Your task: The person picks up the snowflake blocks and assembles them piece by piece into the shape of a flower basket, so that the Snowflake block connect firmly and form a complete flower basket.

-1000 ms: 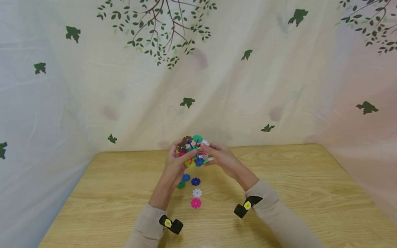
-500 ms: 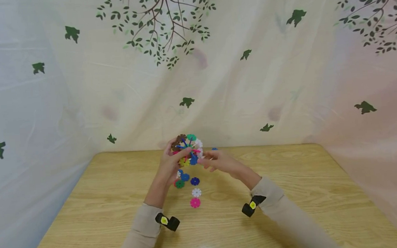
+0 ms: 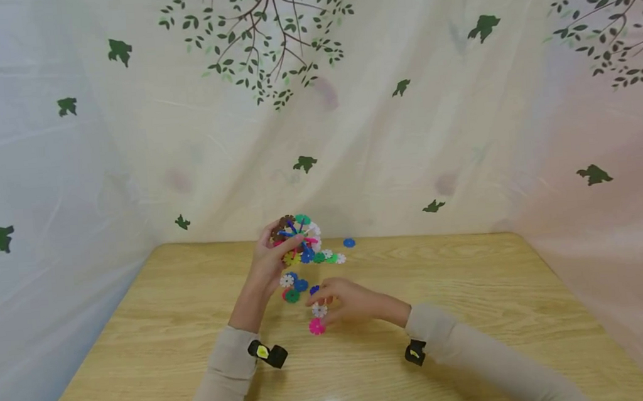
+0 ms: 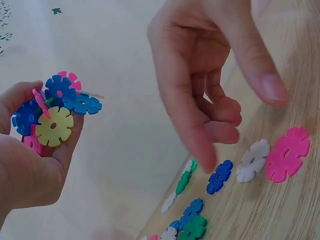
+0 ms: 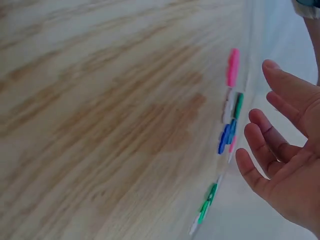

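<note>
My left hand (image 3: 264, 265) holds up a wheel-shaped build of interlocking notched discs (image 3: 307, 254), its thumb across the front. Brown, green, white, blue and yellow discs ring the build, with blue, purple and pink ones set edge-on inside. My right hand (image 3: 358, 301) hovers over a short line of loose discs, fingers spread and nothing between them. Below it lie a pink disc (image 4: 288, 154), a white disc (image 4: 253, 160) and a dark blue disc (image 4: 220, 177). In the right wrist view, the right palm (image 5: 295, 165) shows bare.
Green and white discs (image 3: 332, 258) form a row just right of the build. A lone blue disc (image 3: 349, 243) lies near the table's back edge. Left of the line is a cluster with a green disc (image 3: 292, 296). A printed curtain (image 3: 365, 178) hangs behind the wooden table (image 3: 478, 314).
My right hand has let go of the build and come down toward the near discs. The left hand has shifted slightly left with the build, and the lone blue disc has come into view.
</note>
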The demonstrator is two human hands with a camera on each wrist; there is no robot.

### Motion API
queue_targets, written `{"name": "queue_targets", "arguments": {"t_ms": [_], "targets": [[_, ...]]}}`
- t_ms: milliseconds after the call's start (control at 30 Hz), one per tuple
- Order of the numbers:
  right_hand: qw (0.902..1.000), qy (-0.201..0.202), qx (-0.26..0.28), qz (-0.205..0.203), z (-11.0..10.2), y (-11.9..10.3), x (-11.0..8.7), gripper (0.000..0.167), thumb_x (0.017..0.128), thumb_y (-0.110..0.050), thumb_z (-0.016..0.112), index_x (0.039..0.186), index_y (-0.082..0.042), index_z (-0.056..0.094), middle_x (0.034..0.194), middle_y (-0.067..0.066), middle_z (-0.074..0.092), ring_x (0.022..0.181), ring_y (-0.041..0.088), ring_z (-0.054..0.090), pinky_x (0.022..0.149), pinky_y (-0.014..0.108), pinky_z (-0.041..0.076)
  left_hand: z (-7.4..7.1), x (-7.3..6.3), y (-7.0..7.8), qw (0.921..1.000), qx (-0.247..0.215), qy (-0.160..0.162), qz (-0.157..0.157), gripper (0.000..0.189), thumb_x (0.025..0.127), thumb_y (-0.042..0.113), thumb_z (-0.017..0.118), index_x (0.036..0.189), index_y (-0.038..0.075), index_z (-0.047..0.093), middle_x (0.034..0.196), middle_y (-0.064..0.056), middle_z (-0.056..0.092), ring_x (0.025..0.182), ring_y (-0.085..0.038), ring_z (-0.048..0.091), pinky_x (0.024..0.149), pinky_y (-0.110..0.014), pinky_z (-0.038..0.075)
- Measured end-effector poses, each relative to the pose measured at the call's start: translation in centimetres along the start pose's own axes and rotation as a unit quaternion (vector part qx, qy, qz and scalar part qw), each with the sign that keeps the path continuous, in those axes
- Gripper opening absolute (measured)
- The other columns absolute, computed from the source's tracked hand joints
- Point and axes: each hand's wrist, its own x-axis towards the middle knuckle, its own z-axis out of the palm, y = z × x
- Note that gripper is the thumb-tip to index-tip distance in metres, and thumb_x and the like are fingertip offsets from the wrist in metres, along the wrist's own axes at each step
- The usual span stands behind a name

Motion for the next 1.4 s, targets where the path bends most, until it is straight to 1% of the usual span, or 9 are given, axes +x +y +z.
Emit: {"name": "queue_targets", "arguments": {"t_ms": [133,200,400,533,767,1000,1133,1233,1400], "targets": [[0.9937,-0.017,-0.1,-0.048,0.7,-0.1,0.2,0.032,0.087,-0.026,0.082,0.116,-0.015,0.077,0.091,0.003,0.067,0.081,0.009,0.046,0.077,0.017,0.038,0.0,0.1,0.0,0.9999,0.01,0.003,-0.003,0.061,0.095,0.011,0.072,0.148,0.018,0.043,0.115,0.003,0.066,0.087,-0.009,0.066,0.067,-0.021,0.049],[0.9901,-0.023,-0.129,-0.05,1.0,-0.1,0.2,0.031,0.087,-0.029,0.082,0.115,-0.018,0.078,0.089,-0.001,0.066,0.079,0.006,0.04,0.075,0.016,0.033,0.1,0.1,0.0,0.9999,0.011,0.005,-0.005,0.06,0.095,0.012,0.072,0.147,0.02,0.044,0.113,0.003,0.066,0.085,-0.009,0.066,0.065,-0.021,0.048],[0.9902,-0.035,-0.135,-0.015,1.5,-0.3,0.1,0.025,0.088,-0.03,0.08,0.111,-0.019,0.079,0.098,-0.005,0.067,0.084,0.004,0.044,0.077,0.015,0.036,0.1,0.0,-0.1,0.9999,0.011,0.001,-0.011,0.057,0.095,0.012,0.072,0.145,0.021,0.047,0.11,0.004,0.068,0.083,-0.009,0.068,0.067,-0.022,0.051],[0.9939,-0.03,-0.106,-0.001,1.7,-0.3,0.1,0.02,0.086,-0.026,0.083,0.103,-0.018,0.076,0.098,-0.006,0.067,0.089,0.005,0.051,0.082,0.017,0.043,0.1,-0.2,-0.2,0.9998,0.02,0.002,-0.01,0.06,0.094,0.011,0.073,0.147,0.02,0.046,0.116,0.002,0.067,0.086,-0.011,0.07,0.076,-0.028,0.054],[0.9984,-0.005,0.05,0.024,1.2,-0.1,-0.2,0.013,0.088,-0.002,0.077,0.095,-0.012,0.073,0.088,-0.002,0.071,0.08,0.002,0.058,0.075,0.018,0.052,0.3,-0.3,-0.4,0.9988,0.043,0.02,-0.012,0.063,0.092,0.013,0.076,0.147,0.02,0.047,0.123,-0.001,0.064,0.095,-0.011,0.067,0.086,-0.034,0.052],[0.9914,0.098,0.079,0.035,-1.8,0.5,-1.1,0.009,0.093,-0.005,0.073,0.101,-0.008,0.077,0.094,0.003,0.076,0.079,0.002,0.061,0.07,0.022,0.051,0.4,-0.3,-0.5,0.9992,0.036,0.017,-0.005,0.06,0.092,0.01,0.076,0.145,0.019,0.049,0.129,-0.005,0.063,0.103,-0.013,0.065,0.089,-0.028,0.054],[0.9791,0.17,0.101,0.046,-4.1,0.2,-1.4,0.016,0.093,-0.007,0.073,0.108,-0.004,0.077,0.094,0.008,0.076,0.079,0.01,0.064,0.069,0.026,0.053,0.5,-0.5,-0.5,0.9988,0.049,0.006,-0.004,0.062,0.093,0.009,0.074,0.148,0.015,0.046,0.133,-0.008,0.061,0.107,-0.013,0.065,0.088,-0.025,0.055],[0.9631,0.225,0.136,0.057,-5.5,-0.3,-1.6,0.018,0.094,-0.007,0.072,0.11,-0.004,0.078,0.095,0.011,0.076,0.081,0.02,0.068,0.071,0.028,0.057,0.6,-0.7,-0.6,0.9975,0.07,-0.009,-0.002,0.062,0.093,0.009,0.073,0.149,0.013,0.045,0.134,-0.009,0.061,0.108,-0.012,0.064,0.09,-0.026,0.055],[0.9201,0.329,0.208,0.043,-6.8,-0.7,-1.3,0.019,0.093,-0.005,0.073,0.11,0.002,0.076,0.1,0.02,0.076,0.084,0.03,0.074,0.075,0.027,0.061,0.8,-1.0,-0.9,0.9949,0.093,-0.038,0.008,0.061,0.093,0.006,0.072,0.148,0.008,0.047,0.134,-0.011,0.061,0.106,-0.011,0.065,0.091,-0.025,0.055]]}}
